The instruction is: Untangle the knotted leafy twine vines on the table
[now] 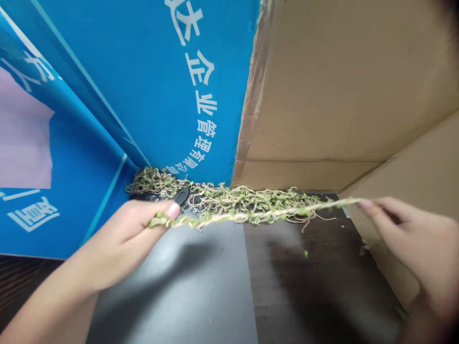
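A leafy twine garland, a pale cord with small green leaves, is stretched nearly level between my hands. On the left, my left hand pinches one end between thumb and fingers. The other end, slightly higher, is gripped by the fingertips of my right hand. Just beyond my left thumb shows a black, rounded object; whether the hand touches it I cannot tell. Behind the stretched length lies a tangled heap of the same leafy twine, partly hidden by it.
A blue panel with white characters and a tall cardboard sheet stand behind the heap. More cardboard closes the right side. The tabletop is part grey, part dark brown. A loose leaf lies on it.
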The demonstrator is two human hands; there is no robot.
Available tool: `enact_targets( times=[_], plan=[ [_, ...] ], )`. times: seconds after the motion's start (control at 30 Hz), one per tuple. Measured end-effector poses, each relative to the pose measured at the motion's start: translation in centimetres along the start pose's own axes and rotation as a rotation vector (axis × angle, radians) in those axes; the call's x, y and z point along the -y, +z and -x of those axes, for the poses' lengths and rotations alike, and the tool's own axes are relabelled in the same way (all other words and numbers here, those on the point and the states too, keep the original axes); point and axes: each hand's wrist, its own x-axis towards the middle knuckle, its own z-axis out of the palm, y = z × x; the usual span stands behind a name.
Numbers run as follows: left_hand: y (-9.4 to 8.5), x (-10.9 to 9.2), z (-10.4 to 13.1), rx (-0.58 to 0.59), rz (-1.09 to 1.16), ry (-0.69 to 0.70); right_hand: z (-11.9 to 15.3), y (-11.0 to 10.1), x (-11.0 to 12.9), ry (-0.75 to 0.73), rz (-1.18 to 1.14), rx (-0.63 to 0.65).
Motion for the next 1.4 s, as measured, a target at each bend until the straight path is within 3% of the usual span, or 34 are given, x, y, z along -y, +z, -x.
enact_targets(
  times=[0.07, 0.17, 0.27, 0.37, 0.5, 0.57, 0.67, 0.73, 0.8, 0.87, 0.9, 0.93, 1.0, 1.07, 1.13, 1.27, 1.4],
  plan=[
    [2.0, 1.4, 1.9, 0.140, -0.016, -0.120, 2.2, 2.0, -0.6, -0.026, -0.106, 0.347],
    [6.5, 3.1, 3.3, 0.300, -0.037, -0.243, 5.4, 6.1, -1.8, -0.025, -0.108, 0.652],
    [10.6, 3.8, 2.8, 0.370, -0.008, -0.232, 6.9, 9.3, -2.7, -0.116, -0.123, 0.756],
    [12.4, 4.1, 1.1, 0.434, -0.285, -0.258, 6.1, 10.5, -2.8, -0.114, -0.090, 0.704],
    [11.9, 5.2, -1.2, 0.372, -0.592, -0.343, 2.6, 10.8, -2.1, -0.007, 0.079, 0.559],
    [11.4, 5.8, -1.8, 0.349, -0.654, -0.367, 0.8, 10.9, -1.9, 0.030, 0.163, 0.491],
    [11.1, 5.9, -1.8, 0.334, -0.660, -0.334, -0.7, 10.9, -2.1, 0.044, 0.239, 0.488],
    [11.2, 5.5, -1.3, 0.357, -0.641, -0.293, -0.7, 10.2, -2.0, -0.008, 0.298, 0.475],
    [11.4, 4.7, -0.6, 0.396, -0.640, -0.272, 0.2, 9.0, -0.8, -0.131, 0.325, 0.359],
    [11.6, 3.9, 0.0, 0.419, -0.648, -0.286, 1.9, 7.7, 2.1, -0.283, 0.201, 0.166],
    [11.7, 3.5, 0.3, 0.424, -0.650, -0.290, 2.9, 7.2, 4.2, -0.374, 0.032, 0.115],
    [11.9, 3.2, 0.5, 0.423, -0.644, -0.285, 4.0, 6.9, 6.7, -0.470, -0.177, 0.126],
    [12.1, 3.0, 0.9, 0.400, -0.620, -0.262, 6.1, 7.5, 12.0, -0.609, -0.501, 0.284],
    [12.3, 3.1, 1.1, 0.354, -0.584, -0.244, 7.6, 9.2, 16.7, -0.708, -0.630, 0.444],
    [12.3, 3.5, 1.4, 0.313, -0.550, -0.256, 8.4, 11.6, 19.7, -0.801, -0.739, 0.546],
    [11.4, 4.2, 2.0, 0.290, -0.489, -0.262, 7.9, 14.4, 21.1, -0.882, -0.836, 0.612],
    [10.9, 3.5, 2.2, 0.107, -0.427, 0.029, 7.3, 13.9, 20.2, -0.942, -0.751, 0.546]
  ],
)
